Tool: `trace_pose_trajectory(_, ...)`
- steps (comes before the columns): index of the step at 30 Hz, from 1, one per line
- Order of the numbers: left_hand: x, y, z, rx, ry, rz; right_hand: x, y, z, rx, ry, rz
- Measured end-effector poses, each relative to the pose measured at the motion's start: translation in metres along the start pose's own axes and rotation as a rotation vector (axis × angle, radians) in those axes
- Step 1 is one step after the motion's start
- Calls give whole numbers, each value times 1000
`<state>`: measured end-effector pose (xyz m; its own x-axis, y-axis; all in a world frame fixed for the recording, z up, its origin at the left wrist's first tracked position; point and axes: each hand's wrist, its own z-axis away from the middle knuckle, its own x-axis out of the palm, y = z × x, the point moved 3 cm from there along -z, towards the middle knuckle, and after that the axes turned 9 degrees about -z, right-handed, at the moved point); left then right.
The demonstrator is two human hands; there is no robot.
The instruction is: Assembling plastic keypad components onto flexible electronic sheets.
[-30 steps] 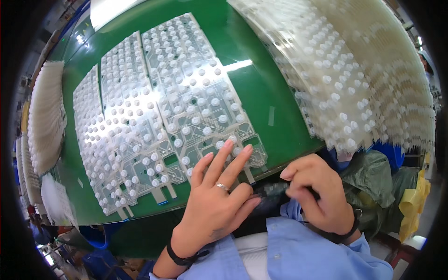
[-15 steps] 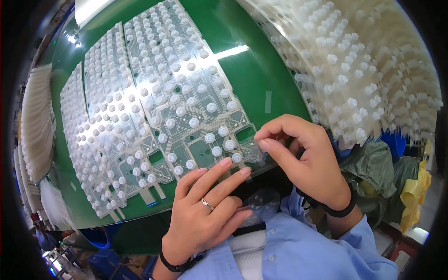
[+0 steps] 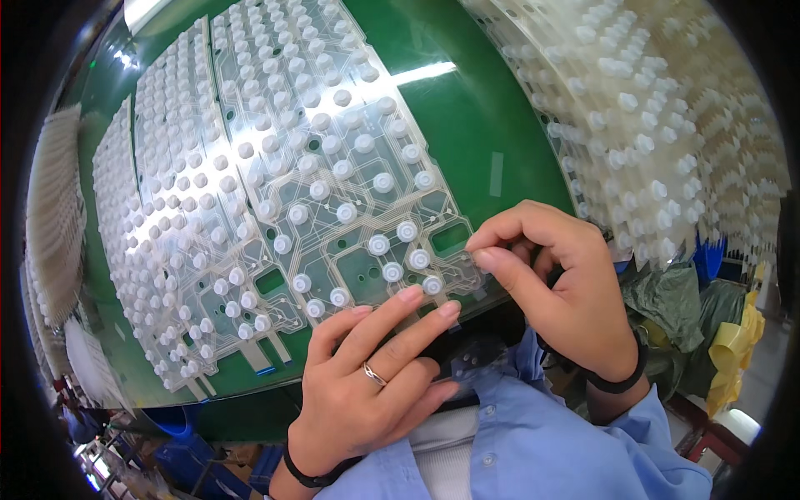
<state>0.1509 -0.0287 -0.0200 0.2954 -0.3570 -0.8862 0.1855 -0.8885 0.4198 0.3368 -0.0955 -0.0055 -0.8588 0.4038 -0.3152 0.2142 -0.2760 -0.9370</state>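
Fingers [image 3: 510,223] of the right hand [image 3: 575,296] pinch a clear sheet [image 3: 354,193] by its edge; the left hand [image 3: 354,392] rests there, fingers slightly spread.

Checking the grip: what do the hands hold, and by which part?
The right hand seems to pinch the rightmost flat clear plastic sheet with white domes by its near right corner; the left hand shows no grip.

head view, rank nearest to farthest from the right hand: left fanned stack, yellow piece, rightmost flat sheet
1. Rightmost flat sheet, its lower right corner at the right hand
2. Yellow piece, off to the right
3. Left fanned stack, far left
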Motion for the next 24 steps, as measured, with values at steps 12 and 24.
trace_pose_trajectory(12, 0, 1, -1, -8, -16, -30, 2, 4, 1, -65, 14, 10)
trace_pose_trajectory(24, 2, 5, -3, -26, -52, -96, -3, 10, 6, -205, -75, 66)
